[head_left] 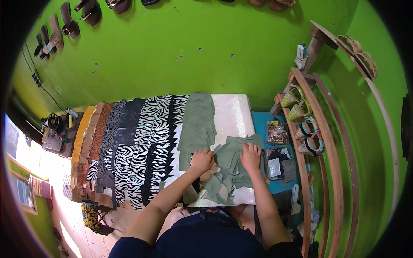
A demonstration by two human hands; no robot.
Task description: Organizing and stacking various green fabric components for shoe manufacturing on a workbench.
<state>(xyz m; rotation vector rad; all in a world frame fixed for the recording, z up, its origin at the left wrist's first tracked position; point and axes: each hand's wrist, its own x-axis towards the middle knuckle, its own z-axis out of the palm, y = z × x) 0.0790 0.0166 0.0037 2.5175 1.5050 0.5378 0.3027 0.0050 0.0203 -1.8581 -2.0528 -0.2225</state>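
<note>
Sage-green cut pieces, and they lie in a loose heap towards the near right corner of the worktop, crossing one another at every angle. On top of them, the right hand: fingers spread, palm down, clamped on nothing that I can make out. Over at the heap's left side, the left hand, fingers curved downward beside the near end of the overlapped green column; whether they pinch a piece, I can't tell. That column runs up to the far edge, zebra-print rows on its left.

How will these pieces handle? Light, I'd judge, thin and bendy, yet firm enough to hold their outline (leather-like, by the look of it). Hardly fragile, though a hard pinch might crease one. Neighbours could drag along or slide, so a free edge, lifted between thumb and fingertip, looks the best hold.
</note>
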